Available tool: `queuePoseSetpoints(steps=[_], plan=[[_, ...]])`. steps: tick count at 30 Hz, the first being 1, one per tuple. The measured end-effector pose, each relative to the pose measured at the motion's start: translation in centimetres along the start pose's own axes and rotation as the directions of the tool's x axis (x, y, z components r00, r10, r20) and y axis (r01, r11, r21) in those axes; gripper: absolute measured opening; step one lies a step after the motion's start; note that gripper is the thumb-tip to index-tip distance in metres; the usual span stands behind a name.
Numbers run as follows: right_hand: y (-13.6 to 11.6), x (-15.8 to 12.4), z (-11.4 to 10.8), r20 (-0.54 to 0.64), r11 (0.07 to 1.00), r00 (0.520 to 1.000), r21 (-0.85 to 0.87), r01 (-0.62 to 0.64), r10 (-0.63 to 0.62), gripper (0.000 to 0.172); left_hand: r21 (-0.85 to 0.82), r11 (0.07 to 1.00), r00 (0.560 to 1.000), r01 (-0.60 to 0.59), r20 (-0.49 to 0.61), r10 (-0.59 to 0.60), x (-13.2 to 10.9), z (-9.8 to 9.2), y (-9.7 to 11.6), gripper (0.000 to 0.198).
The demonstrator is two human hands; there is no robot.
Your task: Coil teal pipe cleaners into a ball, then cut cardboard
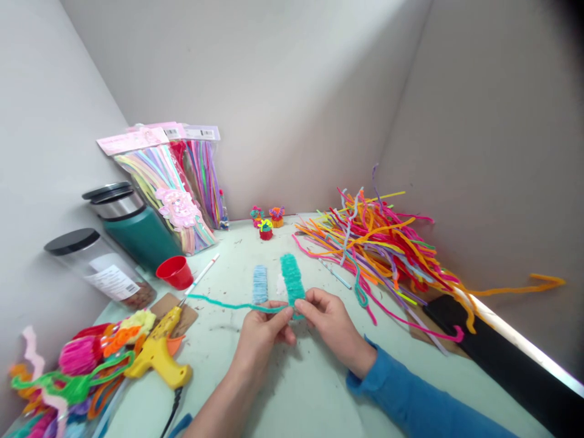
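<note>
We see the left hand (262,331) and the right hand (331,322) meeting over the middle of the pale green tabletop (283,395), fingertips almost touching. Between them is a fuzzy teal pipe cleaner (214,302). Its free tail runs out to the left, low over the table, towards the nozzle of the yellow plastic glue gun (157,356). Its other end leads into a flat teal wound bundle (292,278) that rises from the fingers and points away from us. The left hand's thumb and forefinger are pressed together on the strand close to the bundle. The right hand's thumb and forefinger pinch the bundle's lower end, with the other fingers curled beneath. A blue sleeve (410,401) covers the right forearm. Just left of the teal bundle we find a smaller light-blue wound bundle (260,284); we cannot tell whether the two touch. Further left stand a red plastic cup (176,272), a dark green steel flask (132,228) and a clear jar with a black lid (98,267). Behind them, flat packets of pastel pipe cleaners (168,182) lean on the wall. To the right sprawls a loose pile of many-coloured pipe cleaners (378,243), well apart from the hands.
</note>
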State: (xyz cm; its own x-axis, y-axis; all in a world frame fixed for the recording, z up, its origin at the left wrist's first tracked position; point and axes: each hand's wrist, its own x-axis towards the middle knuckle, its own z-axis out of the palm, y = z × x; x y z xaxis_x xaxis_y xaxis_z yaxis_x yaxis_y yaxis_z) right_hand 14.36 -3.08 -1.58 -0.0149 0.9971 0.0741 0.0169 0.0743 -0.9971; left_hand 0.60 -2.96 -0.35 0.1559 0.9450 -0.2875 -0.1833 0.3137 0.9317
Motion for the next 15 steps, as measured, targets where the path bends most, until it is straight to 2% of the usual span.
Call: queuePoseSetpoints(steps=[6, 12, 15], plan=[[1.1, 0.1, 0.1, 0.031, 0.997, 0.998, -0.065, 0.047, -0.045, 0.02, 0.062, 0.998, 1.0, -0.022, -0.017, 0.023, 0.1, 0.0, 0.0, 0.024], [1.3, 0.1, 0.2, -0.038, 0.974, 0.993, -0.205, 0.101, -0.111, 0.014, 0.112, 0.993, 0.999, -0.038, -0.023, 0.041, 0.2, -0.1, -0.2, 0.026], [0.9, 0.1, 0.3, -0.124, 0.923, 0.976, -0.364, 0.125, -0.181, 0.016, 0.198, 0.978, 0.997, -0.068, -0.012, 0.072, 0.1, 0.0, -0.6, 0.026]])
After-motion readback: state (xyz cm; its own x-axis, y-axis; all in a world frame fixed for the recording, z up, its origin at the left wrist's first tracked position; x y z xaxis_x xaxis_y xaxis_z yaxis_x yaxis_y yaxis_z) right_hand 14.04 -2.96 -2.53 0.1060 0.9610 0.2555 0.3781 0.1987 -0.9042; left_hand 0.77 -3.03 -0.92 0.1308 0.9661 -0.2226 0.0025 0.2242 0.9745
